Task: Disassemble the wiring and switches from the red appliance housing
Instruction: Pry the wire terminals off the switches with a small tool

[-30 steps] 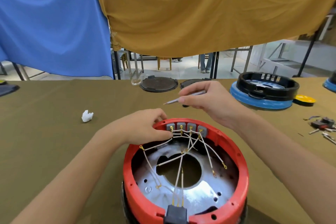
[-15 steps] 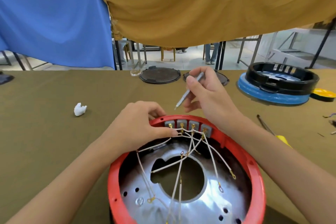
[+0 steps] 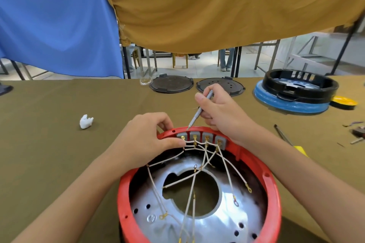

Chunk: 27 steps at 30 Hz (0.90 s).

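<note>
Red housing (image 3: 273,189): a round red shell on the table, closest to the person. Its open side faces up. The near edge runs out of the bottom of the picture.
Metal plate (image 3: 223,221): shiny and silver, inside the housing. It has a big hole in the middle and small holes around it.
Wires (image 3: 227,165): thin white wires with gold ends. They fan out over the plate from the far rim.
Switches (image 3: 202,137): four small grey blocks side by side on the inside of the far rim. Each has a gold clip with a wire on it.
Left hand (image 3: 146,140): it grips the far rim, thumb inside and curled fingers over the outside. The thumb tip touches the wire at the leftmost switch.
Right hand (image 3: 221,112): just past the far rim, fingers curled round a thin grey tool (image 3: 199,112), held like a pen.
Tool tip: it points down at the rim, right above the leftmost switch and just beside the left fingers.
Table (image 3: 49,144): covered in olive cloth.
White lump (image 3: 86,121): small, off to the left, well apart from the housing.
Yellow-handled tool (image 3: 300,149): lies to the right, partly behind the right arm.
Black lids (image 3: 171,84): two round ones at the far edge.
Blue and black housing (image 3: 296,92): far right.
Cloths (image 3: 217,6): blue and mustard, hanging behind the table.
</note>
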Motion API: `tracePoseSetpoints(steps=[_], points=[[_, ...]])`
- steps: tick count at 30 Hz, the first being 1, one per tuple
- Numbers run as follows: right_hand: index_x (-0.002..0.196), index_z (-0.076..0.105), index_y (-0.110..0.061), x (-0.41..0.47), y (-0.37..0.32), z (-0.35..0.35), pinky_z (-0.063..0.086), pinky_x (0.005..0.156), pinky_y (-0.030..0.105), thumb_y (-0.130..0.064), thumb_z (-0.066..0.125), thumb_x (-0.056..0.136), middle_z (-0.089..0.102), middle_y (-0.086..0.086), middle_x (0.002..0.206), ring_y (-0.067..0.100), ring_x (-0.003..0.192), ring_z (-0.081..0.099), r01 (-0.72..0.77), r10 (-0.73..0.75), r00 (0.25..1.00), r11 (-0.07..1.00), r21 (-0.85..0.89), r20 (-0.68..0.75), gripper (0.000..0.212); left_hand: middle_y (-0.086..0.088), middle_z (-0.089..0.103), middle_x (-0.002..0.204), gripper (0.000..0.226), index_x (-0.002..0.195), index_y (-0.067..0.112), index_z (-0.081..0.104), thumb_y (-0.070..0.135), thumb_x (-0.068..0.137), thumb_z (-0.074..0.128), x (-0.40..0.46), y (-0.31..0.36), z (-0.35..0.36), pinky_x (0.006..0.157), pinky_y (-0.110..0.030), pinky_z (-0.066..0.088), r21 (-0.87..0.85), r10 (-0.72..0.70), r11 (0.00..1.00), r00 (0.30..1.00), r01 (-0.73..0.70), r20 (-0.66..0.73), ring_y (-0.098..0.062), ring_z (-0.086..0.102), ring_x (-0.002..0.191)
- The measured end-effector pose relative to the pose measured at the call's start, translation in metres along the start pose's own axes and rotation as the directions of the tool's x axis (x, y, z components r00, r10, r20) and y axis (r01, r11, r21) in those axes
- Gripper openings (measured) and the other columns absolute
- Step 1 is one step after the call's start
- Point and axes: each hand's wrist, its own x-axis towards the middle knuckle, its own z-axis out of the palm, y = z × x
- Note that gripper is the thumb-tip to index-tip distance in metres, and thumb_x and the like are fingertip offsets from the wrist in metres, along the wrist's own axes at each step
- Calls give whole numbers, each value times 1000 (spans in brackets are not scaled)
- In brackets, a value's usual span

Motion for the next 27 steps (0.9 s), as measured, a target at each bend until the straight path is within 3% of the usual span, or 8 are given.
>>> tracePoseSetpoints(steps=[7, 10, 12, 14, 16, 18, 23, 27], points=[[95, 38, -25, 3, -4, 0, 37, 47, 30, -26, 45, 105, 45, 7, 62, 18, 52, 41, 275, -286, 958, 924, -266, -1, 12, 26, 67, 65, 32, 75, 33, 67, 61, 67, 79, 4, 2, -3, 59, -23, 42, 19, 51, 998, 999, -51, 5, 2, 61, 56], [95, 38, -26, -1, 3, 1, 43, 48, 28, -25, 45, 105, 50, 2, 61, 15, 50, 46, 279, -283, 959, 925, -259, 22, 13, 24, 68, 68, 32, 82, 34, 67, 64, 72, 74, 2, 1, -4, 62, -25, 46, 71, 56, 996, 998, -59, 40, 4, 61, 62], [94, 37, -26, -1, 5, 1, 45, 47, 24, -24, 46, 105, 51, -1, 60, 12, 50, 48, 276, -277, 960, 932, -234, 33, 14, 18, 69, 79, 36, 94, 34, 66, 66, 78, 66, -1, 2, -2, 73, -31, 52, 142, 37, 989, 994, -50, 98, 1, 62, 73], [93, 37, -28, -2, 6, 1, 44, 49, 29, -25, 46, 105, 49, -2, 61, 14, 51, 46, 292, -285, 956, 926, -240, 64, 15, 13, 68, 84, 39, 99, 33, 63, 68, 83, 58, -3, 4, 0, 77, -33, 52, 217, 19, 975, 990, -49, 142, -4, 62, 78], [93, 36, -29, -1, 7, 2, 44, 49, 33, -26, 46, 105, 49, -3, 60, 15, 52, 46, 311, -298, 950, 916, -254, 88, 16, 11, 67, 82, 40, 95, 31, 63, 69, 84, 55, -4, 5, -1, 75, -31, 51, 208, -18, 978, 987, -17, 162, -5, 61, 76], [93, 36, -29, 2, 8, 2, 45, 47, 26, -26, 46, 105, 51, -5, 57, 13, 50, 48, 302, -293, 953, 923, -237, 71, 16, 9, 65, 79, 43, 91, 29, 62, 71, 84, 52, -2, 8, -3, 73, -31, 51, 215, -43, 977, 982, 3, 184, -7, 61, 74], [93, 37, -26, 16, 9, 3, 44, 47, 22, -26, 47, 104, 52, -6, 56, 11, 48, 49, 279, -267, 960, 936, -214, 86, 14, 7, 47, 76, 49, 96, 22, 45, 70, 93, 36, 8, 14, 4, 69, -37, 42, 454, -106, 891, 968, -9, 228, -23, 52, 78], [94, 38, -25, 23, 11, 1, 40, 48, 27, -24, 46, 104, 49, -6, 57, 12, 50, 44, 301, -290, 953, 934, -193, 84, 13, 8, 43, 76, 41, 94, 23, 37, 63, 98, 34, 17, 11, 7, 70, -38, 38, 422, -113, 907, 958, -9, 264, -25, 48, 80]])
